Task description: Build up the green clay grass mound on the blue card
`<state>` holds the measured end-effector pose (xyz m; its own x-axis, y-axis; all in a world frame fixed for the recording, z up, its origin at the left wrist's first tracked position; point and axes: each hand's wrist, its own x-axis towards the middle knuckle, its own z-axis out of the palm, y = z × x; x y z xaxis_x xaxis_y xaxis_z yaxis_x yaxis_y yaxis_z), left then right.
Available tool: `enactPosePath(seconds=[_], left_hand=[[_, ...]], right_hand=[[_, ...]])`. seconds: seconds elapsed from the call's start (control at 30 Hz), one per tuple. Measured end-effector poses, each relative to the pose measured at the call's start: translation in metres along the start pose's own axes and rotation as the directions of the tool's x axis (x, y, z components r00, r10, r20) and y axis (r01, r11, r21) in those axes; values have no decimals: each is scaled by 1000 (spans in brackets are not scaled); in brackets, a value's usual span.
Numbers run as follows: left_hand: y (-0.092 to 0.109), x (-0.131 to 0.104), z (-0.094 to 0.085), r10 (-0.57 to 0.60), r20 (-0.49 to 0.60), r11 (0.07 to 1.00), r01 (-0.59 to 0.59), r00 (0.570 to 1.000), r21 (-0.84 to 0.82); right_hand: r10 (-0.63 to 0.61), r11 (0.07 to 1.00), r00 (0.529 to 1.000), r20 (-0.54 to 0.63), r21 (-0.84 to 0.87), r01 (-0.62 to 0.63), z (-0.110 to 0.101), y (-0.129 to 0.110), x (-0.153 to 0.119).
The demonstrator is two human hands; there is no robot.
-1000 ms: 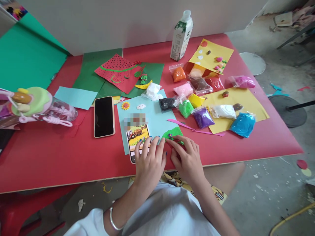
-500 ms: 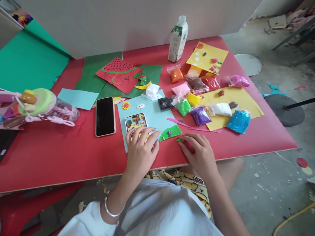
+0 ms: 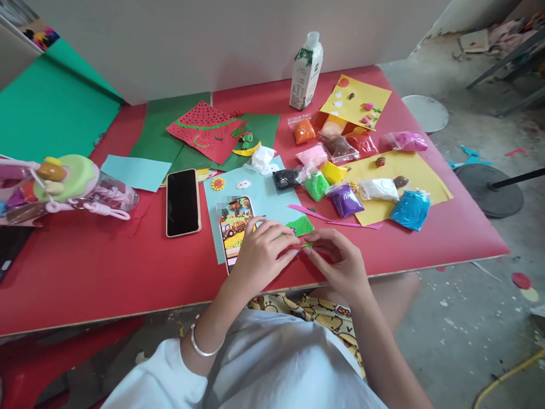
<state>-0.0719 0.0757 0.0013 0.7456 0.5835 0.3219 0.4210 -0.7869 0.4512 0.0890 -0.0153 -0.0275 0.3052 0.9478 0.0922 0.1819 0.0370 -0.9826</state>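
A small piece of green clay (image 3: 306, 245) is pinched between the thumb and fingers of my right hand (image 3: 340, 261). From the left, my left hand (image 3: 266, 247) meets it, thumb and index finger drawn together at the piece's left end. Behind the fingers, a flat green clay shape (image 3: 303, 225) lies partly hidden on the light blue paper (image 3: 266, 199). Under my left forearm rests a phone with a farm picture and a tractor (image 3: 233, 227), its lower part covered. A clay sun (image 3: 218, 183) and a white clay cloud (image 3: 244, 184) decorate the paper.
Pink clay tools (image 3: 340, 222) lie behind my right hand. Several clay bags, among them purple (image 3: 346, 200) and blue (image 3: 411, 209), spread across the right side. A dark-screened phone (image 3: 183, 203), a carton bottle (image 3: 305, 74) and a decorated cup (image 3: 113, 193) also occupy the red table (image 3: 106, 272).
My left hand has moved right, off the farm-picture phone, and its spread fingers have closed in at the green clay. My right hand has shifted slightly left, still pinching the piece.
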Motion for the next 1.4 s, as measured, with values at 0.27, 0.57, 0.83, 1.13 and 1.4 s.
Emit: enactPosePath(seconds=[0.27,0.57,0.83,1.13,1.4], left_hand=[[9,-4,4,37,-61,999,-38,997,-4],[17,-9,9,93,-125,984,-72,988,165],[25,-19,8,106,-250,979,-58,962,195],[35,-33,5,-254,-322,920,126,912,-370],[54,-37,24,-489,-168,609,197,856,-768]], right_hand=[[65,985,998,-3,158,-63,0,7,0],[55,984,998,39,167,-61,-2,7,2],[-9,991,1000,1,131,8,-2,11,-1],[-93,993,975,-203,-91,76,6,21,-5],[-110,992,974,-200,-86,94,7,23,-5]])
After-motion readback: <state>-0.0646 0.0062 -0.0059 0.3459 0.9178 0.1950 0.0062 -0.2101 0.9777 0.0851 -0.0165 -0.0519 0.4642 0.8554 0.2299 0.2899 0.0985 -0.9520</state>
